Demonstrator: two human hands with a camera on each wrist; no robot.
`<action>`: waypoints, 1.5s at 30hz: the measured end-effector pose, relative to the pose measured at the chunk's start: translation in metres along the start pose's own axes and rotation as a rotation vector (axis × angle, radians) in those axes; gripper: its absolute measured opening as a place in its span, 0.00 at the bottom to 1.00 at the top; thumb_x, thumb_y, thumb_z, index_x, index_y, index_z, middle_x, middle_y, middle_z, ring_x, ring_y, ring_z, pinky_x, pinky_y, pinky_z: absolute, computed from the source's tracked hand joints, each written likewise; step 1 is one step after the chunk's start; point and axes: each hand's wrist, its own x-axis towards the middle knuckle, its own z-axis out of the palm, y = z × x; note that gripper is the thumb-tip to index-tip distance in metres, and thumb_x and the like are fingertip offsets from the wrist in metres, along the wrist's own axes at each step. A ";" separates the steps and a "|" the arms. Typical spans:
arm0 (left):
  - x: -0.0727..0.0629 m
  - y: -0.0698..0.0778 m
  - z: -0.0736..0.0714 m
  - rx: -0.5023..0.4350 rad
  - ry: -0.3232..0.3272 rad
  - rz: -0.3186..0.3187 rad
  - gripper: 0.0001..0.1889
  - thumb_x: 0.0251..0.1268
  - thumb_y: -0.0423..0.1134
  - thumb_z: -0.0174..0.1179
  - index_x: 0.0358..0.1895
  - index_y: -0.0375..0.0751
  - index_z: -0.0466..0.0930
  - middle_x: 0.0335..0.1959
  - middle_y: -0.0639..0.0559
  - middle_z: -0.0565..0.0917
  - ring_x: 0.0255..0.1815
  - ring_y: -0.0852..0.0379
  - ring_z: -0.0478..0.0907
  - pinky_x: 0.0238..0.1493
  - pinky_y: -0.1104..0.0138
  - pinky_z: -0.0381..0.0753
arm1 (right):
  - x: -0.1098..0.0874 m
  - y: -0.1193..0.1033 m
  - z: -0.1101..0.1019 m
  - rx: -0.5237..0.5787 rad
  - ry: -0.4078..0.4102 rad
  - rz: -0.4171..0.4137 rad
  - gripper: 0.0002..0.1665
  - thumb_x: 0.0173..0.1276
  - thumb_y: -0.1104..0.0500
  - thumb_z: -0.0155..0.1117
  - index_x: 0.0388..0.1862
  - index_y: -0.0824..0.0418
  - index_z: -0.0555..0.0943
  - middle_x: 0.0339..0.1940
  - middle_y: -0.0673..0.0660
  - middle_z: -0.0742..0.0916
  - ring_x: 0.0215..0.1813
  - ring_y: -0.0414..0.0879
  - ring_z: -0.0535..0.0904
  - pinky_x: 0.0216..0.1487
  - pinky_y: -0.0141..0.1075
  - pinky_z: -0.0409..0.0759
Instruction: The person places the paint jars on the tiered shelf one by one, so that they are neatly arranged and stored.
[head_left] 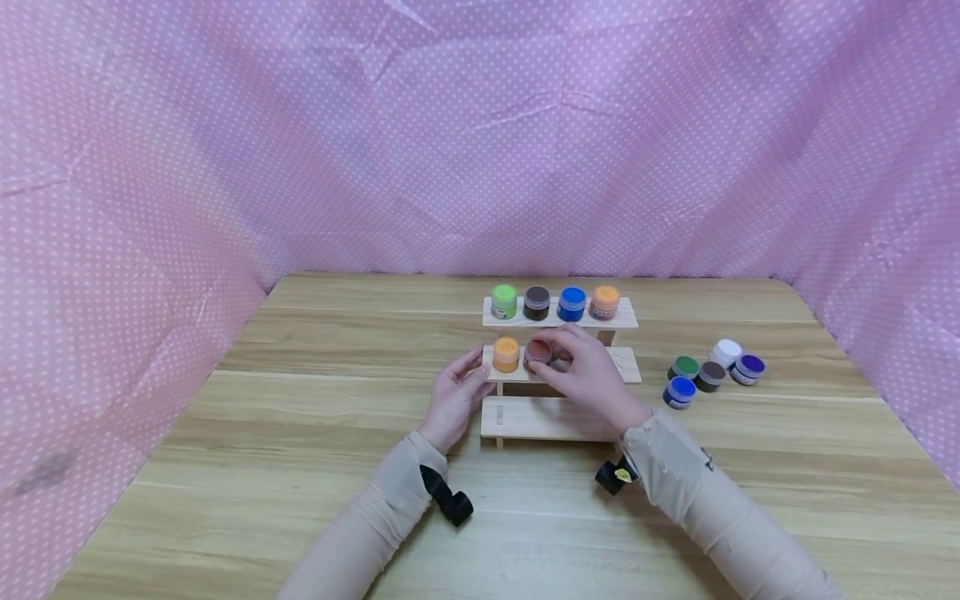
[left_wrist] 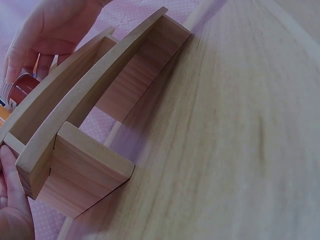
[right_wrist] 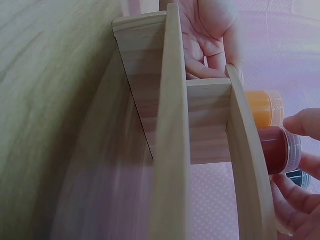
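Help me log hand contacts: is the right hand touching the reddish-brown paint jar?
Touching. The head view shows it: the right hand holds the reddish-brown paint jar between thumb and fingers.

Head cam: above and behind your fingers (head_left: 564,337), farthest, facing forward-down. Left wrist cam (head_left: 454,507): close behind your left fingers (left_wrist: 12,175), rolled sideways, facing the rack (head_left: 547,415). Right wrist cam (head_left: 609,477): close behind your right fingers (right_wrist: 296,195), rolled the other way. Both wrist views share the rack and red-brown jar (right_wrist: 273,149).
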 end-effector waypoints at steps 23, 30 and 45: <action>-0.001 0.002 0.000 0.011 -0.014 0.002 0.22 0.70 0.28 0.50 0.66 0.32 0.65 0.52 0.46 0.70 0.43 0.64 0.76 0.47 0.72 0.82 | -0.022 0.011 -0.013 0.031 0.086 -0.007 0.21 0.57 0.64 0.70 0.51 0.61 0.80 0.42 0.57 0.82 0.42 0.45 0.79 0.43 0.37 0.84; 0.000 0.001 0.000 -0.001 -0.012 0.001 0.23 0.69 0.27 0.49 0.67 0.31 0.64 0.51 0.47 0.70 0.41 0.64 0.76 0.44 0.74 0.82 | -0.034 0.021 -0.016 0.057 0.115 -0.070 0.19 0.56 0.67 0.70 0.48 0.64 0.81 0.36 0.55 0.82 0.38 0.44 0.80 0.41 0.33 0.84; 0.000 0.001 0.000 -0.006 -0.003 0.003 0.22 0.69 0.27 0.50 0.66 0.31 0.65 0.48 0.49 0.71 0.42 0.65 0.76 0.44 0.74 0.82 | -0.054 0.027 -0.034 -0.022 0.138 -0.074 0.20 0.54 0.68 0.72 0.47 0.62 0.81 0.39 0.54 0.84 0.37 0.45 0.82 0.41 0.33 0.84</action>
